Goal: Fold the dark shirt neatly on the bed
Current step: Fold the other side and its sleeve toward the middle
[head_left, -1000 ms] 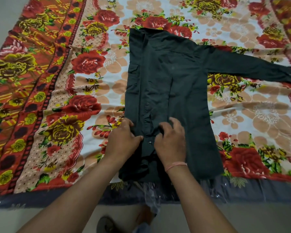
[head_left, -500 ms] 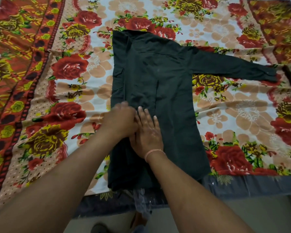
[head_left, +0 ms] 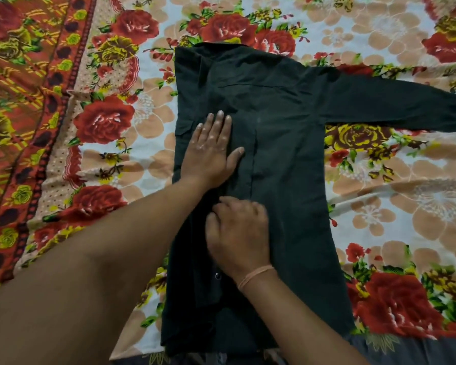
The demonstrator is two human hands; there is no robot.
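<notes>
**A:** Where does the dark shirt (head_left: 282,154) lie?

**B:** Flat on the flowered bedsheet (head_left: 116,122), with its collar (head_left: 221,47) at the far end from the person. One side is already turned in over the body. The other sleeve (head_left: 395,106) stretches well out to the right of the collar.

**A:** And the hands?

**B:** The left hand (head_left: 211,151) lies flat on the turned-in panel below the collar, fingers straight and close together, thumb spread. The right hand (head_left: 238,233) sits farther from the collar, just behind the left, fingers curled with the knuckles up. I cannot tell whether it nips any cloth.

**A:** So this is smoothing the panel?

**B:** It looks so. To do it well, press with the whole palm and stroke away from the collar toward the hem, driving creases out. Keep the folded edge running straight down from the collar. The curled hand should only anchor the cloth and never bunch it.
</notes>
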